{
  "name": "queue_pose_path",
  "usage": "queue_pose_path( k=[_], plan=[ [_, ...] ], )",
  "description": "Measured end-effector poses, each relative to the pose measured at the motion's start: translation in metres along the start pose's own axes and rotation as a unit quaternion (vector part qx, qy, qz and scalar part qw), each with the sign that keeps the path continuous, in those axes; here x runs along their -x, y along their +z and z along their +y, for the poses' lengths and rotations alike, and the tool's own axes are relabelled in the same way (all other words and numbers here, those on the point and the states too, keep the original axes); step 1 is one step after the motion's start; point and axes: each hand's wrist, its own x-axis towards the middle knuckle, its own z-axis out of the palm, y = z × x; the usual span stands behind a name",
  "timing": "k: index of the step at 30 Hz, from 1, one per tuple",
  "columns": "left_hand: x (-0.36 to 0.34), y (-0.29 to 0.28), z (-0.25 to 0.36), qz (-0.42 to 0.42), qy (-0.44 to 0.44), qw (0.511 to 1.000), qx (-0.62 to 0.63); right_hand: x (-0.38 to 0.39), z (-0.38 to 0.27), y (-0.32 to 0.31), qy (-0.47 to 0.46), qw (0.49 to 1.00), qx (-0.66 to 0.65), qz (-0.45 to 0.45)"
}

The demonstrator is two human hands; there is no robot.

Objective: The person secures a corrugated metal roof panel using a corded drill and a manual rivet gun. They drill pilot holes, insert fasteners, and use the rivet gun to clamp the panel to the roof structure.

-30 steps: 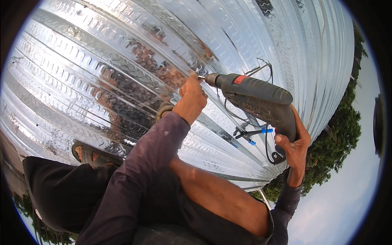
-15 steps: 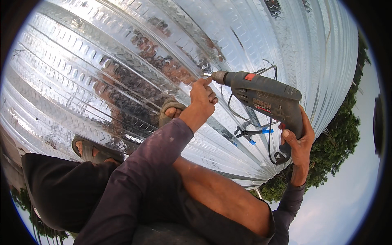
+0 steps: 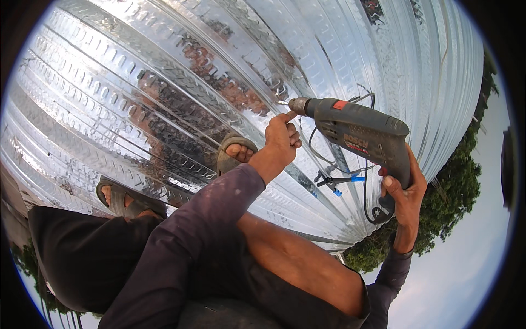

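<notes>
A dark grey corded power drill (image 3: pixel 361 123) points left over a shiny corrugated metal sheet roof (image 3: pixel 323 214). My right hand (image 3: pixel 406 189) wraps round its handle, the thumb and fingers near the red trigger. A short metal bit (image 3: pixel 283 102) sticks out of the chuck (image 3: pixel 299 106). My left hand (image 3: pixel 282 140) is beside the chuck, its index finger reaching up against the chuck's underside and the other fingers curled in. What the curled fingers hold, if anything, is hidden. The drill's black cable (image 3: pixel 315 148) loops down behind it.
Below the drill, a black and blue clamp-like tool (image 3: pixel 337 179) lies on the ribbed sheets. My sandalled feet (image 3: pixel 236 153) (image 3: pixel 129 200) stand on the metal to the left. Green trees (image 3: pixel 452 203) and sky border the roof's curved right edge.
The drill and both hands have shifted slightly to the right in view. More of the nearer sandalled foot shows beside my left wrist. My right hand's grip stays the same.
</notes>
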Motion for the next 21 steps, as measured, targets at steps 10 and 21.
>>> queue_pose_path(
  k=[10, 21],
  plan=[
    [-0.002, -0.015, 0.000, 0.012, 0.017, 1.000, -0.021, 0.013, 0.006, 0.002, -0.061, 0.994, 0.085, 0.010],
    [-0.002, -0.009, 0.013, 0.064, 0.047, 0.995, -0.061, 0.019, 0.013, -0.004, -0.040, 0.998, 0.045, 0.034]
  ],
)
